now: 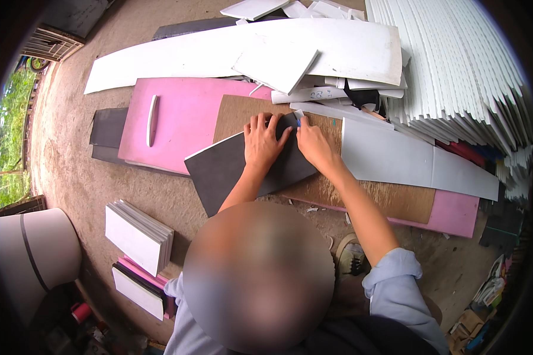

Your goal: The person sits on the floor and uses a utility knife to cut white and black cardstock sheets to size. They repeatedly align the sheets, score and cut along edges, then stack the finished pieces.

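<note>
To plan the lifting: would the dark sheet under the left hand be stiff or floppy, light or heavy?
The dark sheet is probably fairly stiff: its edges run straight. It looks thin, so perhaps light. Its matte face suggests it may not slip easily.

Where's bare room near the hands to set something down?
Pink sheet, between the curved white strip and the brown board; concrete floor between the white panel stack and the dark sheet under the left hand. Crowded: just beyond the right hand, with white offcuts, and far right, at the tall white stack.
</note>
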### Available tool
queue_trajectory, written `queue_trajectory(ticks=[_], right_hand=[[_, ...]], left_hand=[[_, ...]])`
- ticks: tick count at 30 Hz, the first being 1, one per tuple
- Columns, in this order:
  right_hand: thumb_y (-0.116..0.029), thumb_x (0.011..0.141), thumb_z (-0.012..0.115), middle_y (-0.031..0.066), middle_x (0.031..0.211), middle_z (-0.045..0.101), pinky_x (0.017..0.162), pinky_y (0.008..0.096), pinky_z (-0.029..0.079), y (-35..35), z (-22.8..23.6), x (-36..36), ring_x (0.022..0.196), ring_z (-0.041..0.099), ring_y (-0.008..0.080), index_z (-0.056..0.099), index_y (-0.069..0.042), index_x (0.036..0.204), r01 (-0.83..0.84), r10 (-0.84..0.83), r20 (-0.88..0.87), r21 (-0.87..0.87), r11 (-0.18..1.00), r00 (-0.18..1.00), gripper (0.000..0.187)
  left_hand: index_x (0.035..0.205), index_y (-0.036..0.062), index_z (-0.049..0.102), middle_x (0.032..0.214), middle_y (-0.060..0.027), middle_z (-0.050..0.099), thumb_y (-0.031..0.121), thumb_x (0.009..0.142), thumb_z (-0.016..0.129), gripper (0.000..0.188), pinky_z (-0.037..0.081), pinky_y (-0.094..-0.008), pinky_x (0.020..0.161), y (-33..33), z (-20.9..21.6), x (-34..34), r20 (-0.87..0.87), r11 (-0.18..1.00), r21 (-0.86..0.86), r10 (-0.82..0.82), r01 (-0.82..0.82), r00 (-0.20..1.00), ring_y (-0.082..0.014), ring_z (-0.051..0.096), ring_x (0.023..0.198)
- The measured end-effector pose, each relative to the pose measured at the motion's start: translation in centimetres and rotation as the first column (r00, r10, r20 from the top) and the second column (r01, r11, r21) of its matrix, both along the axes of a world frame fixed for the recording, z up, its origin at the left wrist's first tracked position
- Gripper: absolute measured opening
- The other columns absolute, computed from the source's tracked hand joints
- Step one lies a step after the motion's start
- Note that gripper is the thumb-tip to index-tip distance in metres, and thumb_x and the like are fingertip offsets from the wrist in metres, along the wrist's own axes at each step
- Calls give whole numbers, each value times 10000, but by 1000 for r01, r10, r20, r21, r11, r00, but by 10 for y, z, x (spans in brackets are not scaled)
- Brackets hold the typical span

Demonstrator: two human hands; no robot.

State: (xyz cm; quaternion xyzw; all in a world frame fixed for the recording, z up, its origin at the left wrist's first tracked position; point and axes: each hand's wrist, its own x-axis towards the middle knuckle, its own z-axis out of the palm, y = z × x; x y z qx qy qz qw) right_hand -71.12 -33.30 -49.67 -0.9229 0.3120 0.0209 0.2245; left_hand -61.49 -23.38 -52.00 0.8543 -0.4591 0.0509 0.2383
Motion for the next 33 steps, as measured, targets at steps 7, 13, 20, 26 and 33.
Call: queue_trajectory(ticks=[7, 13, 20, 26, 33], right_hand=[[-192, 875, 392, 263, 687, 577, 607, 507, 465, 6, 0, -16, 672, 570, 442, 445, 26, 961, 80, -65, -89, 171, 982, 994, 240], [-175, 873, 391, 261, 664, 573, 581, 510, 462, 63, 16, -109, 652, 575, 435, 418, 21, 1007, 114, -68, -212, 214, 970, 975, 238], [-142, 857, 408, 212, 635, 588, 523, 461, 469, 63, 16, -145, 578, 587, 390, 465, 39, 984, 77, -40, -232, 152, 985, 972, 228], [-186, 856, 422, 215, 638, 587, 555, 453, 474, 15, 45, -88, 595, 592, 375, 478, 34, 899, 92, -80, -84, 140, 986, 993, 232], [-177, 843, 445, 214, 655, 601, 572, 437, 495, -2, 14, 0, 656, 612, 369, 479, 16, 874, 21, -22, -28, -31, 999, 999, 198]], left_hand=[[1048, 165, 567, 932, -86, 496, 362, 768, 596, 344, 370, -378, 781, 0, 0, -3, 13, 998, 60, 22, -23, 1000, -252, 473, 887], [1067, 172, 557, 943, -86, 492, 364, 782, 579, 344, 365, -379, 784, 5, -3, -2, 35, 997, 70, 37, -39, 999, -255, 461, 907], [1083, 160, 530, 965, -78, 491, 351, 796, 563, 346, 349, -393, 811, -5, -1, -7, 49, 998, 62, -14, 11, 999, -248, 454, 937], [1075, 145, 535, 1007, -71, 504, 337, 790, 572, 346, 351, -389, 831, 1, -6, -1, 48, 999, 40, -8, 6, 999, -244, 458, 969], [1081, 158, 539, 990, -68, 504, 343, 774, 592, 363, 367, -384, 802, -4, 0, -1, -22, 999, 44, 0, 1, 1000, -248, 461, 936]])
